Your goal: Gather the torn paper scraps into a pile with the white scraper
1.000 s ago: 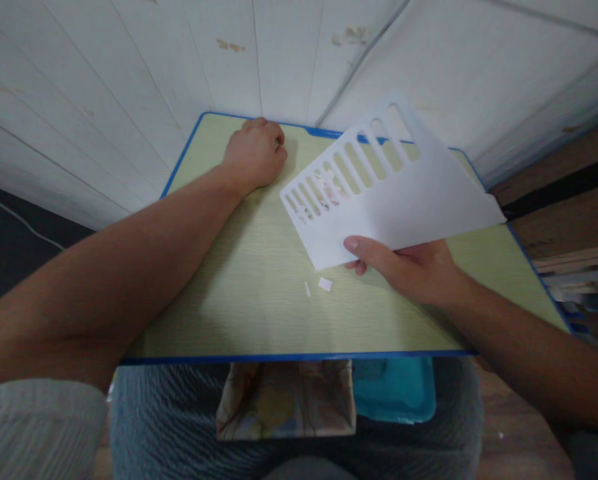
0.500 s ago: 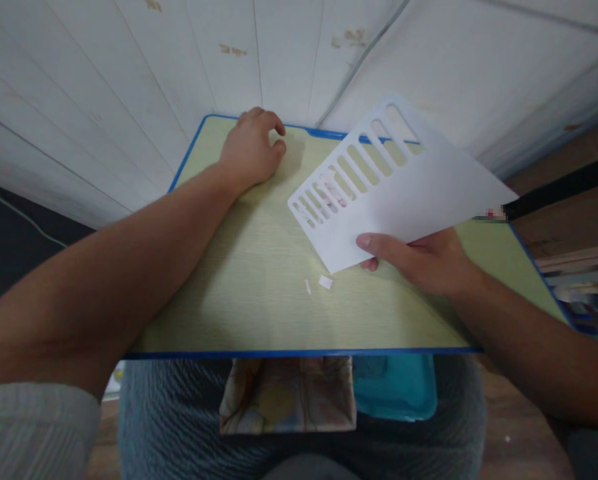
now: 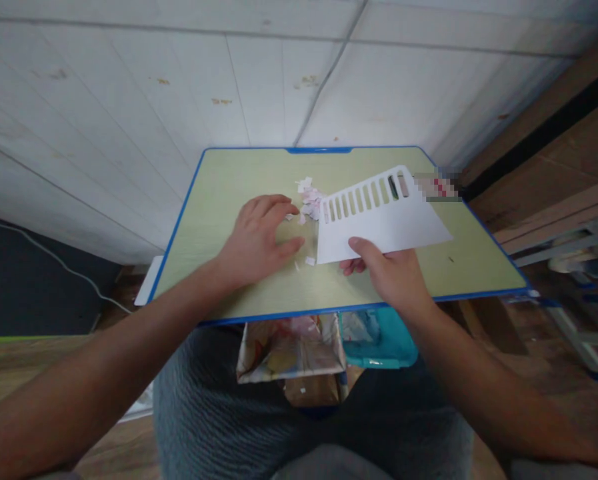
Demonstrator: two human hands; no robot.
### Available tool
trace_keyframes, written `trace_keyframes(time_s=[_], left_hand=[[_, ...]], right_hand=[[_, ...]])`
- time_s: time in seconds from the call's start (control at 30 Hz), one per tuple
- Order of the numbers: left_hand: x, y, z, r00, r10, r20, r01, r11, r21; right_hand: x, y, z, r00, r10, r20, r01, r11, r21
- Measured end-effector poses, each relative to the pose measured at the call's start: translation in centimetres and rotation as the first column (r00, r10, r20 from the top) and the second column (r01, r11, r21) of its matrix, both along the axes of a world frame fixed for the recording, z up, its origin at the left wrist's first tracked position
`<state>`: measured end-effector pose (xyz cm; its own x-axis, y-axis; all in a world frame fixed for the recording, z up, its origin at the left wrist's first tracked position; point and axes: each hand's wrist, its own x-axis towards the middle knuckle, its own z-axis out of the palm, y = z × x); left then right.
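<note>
**Slotted white sheet held over a small green desk**

The desk (image 3: 229, 193), green-topped with a blue rim, stands against a white panelled wall (image 3: 129, 87); its whole outline shows, though the near edge is crossed by both forearms. Bare tabletop lies open along the left side and in the far right corner, and the near right part is also free. Under the near edge a patterned bag (image 3: 289, 350) and a teal box (image 3: 383, 340) are only partly seen, cut off by the desk and the person's lap.

The white sheet (image 3: 389, 223), with a row of cut slots along its upper edge, sits right of centre, tilted with its right end raised. A blurred patch beside its upper right corner cannot be made out.

The right hand (image 3: 389, 273) grips the sheet's lower edge, thumb on top and fingers underneath, mostly hidden. The left hand (image 3: 259, 240) rests palm down at mid-table, fingers loosely spread, holding nothing visible.

Paper scraps (image 3: 309, 199), white and pinkish, lie heaped between the left fingertips and the sheet's left end; a few bits (image 3: 309, 261) lie nearer.
</note>
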<state>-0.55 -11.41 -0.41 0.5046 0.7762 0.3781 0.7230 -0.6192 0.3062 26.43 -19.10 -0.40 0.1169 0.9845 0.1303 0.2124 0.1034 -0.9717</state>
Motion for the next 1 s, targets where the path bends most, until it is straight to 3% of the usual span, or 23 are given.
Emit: trace_keyframes(time_s=[0.13,0.7,1.0], left_hand=[[1.2,0.4,-0.6,1.000,-0.007,-0.008,0.007,1.000,-0.013],[1.4,0.5,-0.3,0.995,-0.004,-0.097,-0.003,0.998,-0.069],[0.8,1.2,-0.8,0.989,0.124,-0.081,-0.125,0.992,-0.011]], right_hand=[[-0.9,-0.1,-0.9,0.997,-0.078,-0.019,0.078,0.997,-0.016],[-0.7,1.2,-1.3,0.994,-0.102,-0.043,0.101,0.994,-0.027],[-0.7,1.6,-1.8,0.985,-0.157,-0.076,0.155,0.988,-0.027]])
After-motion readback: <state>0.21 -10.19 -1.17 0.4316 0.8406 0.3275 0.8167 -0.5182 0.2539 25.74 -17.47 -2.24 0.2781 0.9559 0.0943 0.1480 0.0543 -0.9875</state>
